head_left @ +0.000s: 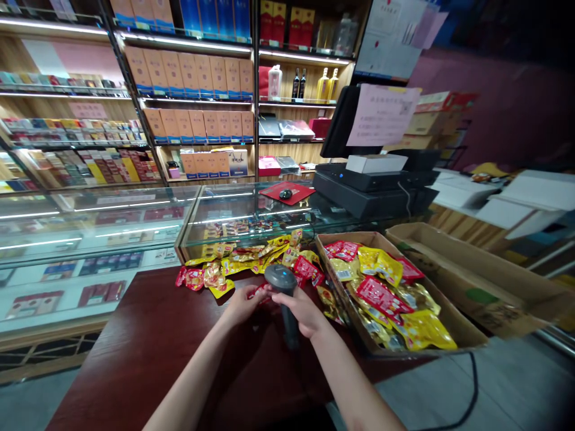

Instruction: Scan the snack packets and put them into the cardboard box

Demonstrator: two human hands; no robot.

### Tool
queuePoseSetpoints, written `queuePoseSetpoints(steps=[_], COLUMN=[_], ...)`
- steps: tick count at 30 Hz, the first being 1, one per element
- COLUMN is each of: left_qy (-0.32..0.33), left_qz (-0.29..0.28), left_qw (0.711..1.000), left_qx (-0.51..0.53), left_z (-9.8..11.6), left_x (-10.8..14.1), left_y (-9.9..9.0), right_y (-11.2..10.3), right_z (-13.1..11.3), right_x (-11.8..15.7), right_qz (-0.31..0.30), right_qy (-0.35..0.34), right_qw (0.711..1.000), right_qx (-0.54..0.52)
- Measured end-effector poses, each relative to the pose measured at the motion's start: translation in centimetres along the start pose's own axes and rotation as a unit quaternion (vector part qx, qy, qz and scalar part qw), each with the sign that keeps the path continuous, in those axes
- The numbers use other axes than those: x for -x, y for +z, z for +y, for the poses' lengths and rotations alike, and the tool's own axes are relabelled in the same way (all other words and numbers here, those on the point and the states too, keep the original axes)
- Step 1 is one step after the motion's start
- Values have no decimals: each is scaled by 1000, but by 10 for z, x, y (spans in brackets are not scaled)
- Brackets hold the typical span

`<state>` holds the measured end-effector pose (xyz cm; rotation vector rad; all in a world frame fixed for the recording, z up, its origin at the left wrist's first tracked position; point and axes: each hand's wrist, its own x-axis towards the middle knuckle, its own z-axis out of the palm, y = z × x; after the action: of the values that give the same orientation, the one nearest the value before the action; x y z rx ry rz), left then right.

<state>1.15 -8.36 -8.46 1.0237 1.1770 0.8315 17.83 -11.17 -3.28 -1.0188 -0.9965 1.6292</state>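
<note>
A dark grey barcode scanner (281,276) stands roughly upright in front of me, a blue light on its head. My right hand (306,314) is closed around the upper part of its handle, with the thumb across the near side; its other fingers are partly hidden. My left hand (244,304) pinches a small red packet (259,291), mostly covered by the fingers. The fingertips of both hands meet just left of the handle. Beyond them lies a pile of yellow, gold and red snack packets (245,258) along the glass case.
An open cardboard box (330,272) with several snack packets stands at right, beside another open carton (507,293). Glass display cases (135,221) run along the dark red tabletop (148,335). A black cash register (372,185) stands behind, near a mouse (286,194). A cable (474,383) hangs at lower right.
</note>
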Motion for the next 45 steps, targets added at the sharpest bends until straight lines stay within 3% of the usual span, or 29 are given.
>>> queuePoseSetpoints(steps=[3,6,9,14,19,25,29,31,37,45], left_qy=[25,-6,-12,17,29,20,23,22,-1,-13], left_qz=[-17,-9,-16,-66,-66,-10,12,16,-19,-15], left_qw=[996,975,960,976,986,986,988,989,993,994], left_qx=[87,221,279,208,149,166,152,146,120,112], left_z=[-2,-5,-6,0,12,25,35,42,54,51], left_x=[5,6,6,11,14,0,-21,-31,-46,-57], left_y=[-3,-7,-11,-15,-22,-33,-40,-42,-46,-53], right_y=[1,-2,-2,9,20,26,33,37,42,43], right_z=[0,6,9,2,-9,-11,-7,-2,12,17], right_x=[-5,-10,-15,-23,-23,3,27,34,34,33], right_qz=[40,93,90,35,-15,73,11,-6,0,0], right_qy=[-17,-34,-16,-23,-61,-56,33,53,36,16], right_qw=[999,994,995,998,991,990,999,999,997,994], right_qx=[9,45,45,50,120,110,5,1,69,109])
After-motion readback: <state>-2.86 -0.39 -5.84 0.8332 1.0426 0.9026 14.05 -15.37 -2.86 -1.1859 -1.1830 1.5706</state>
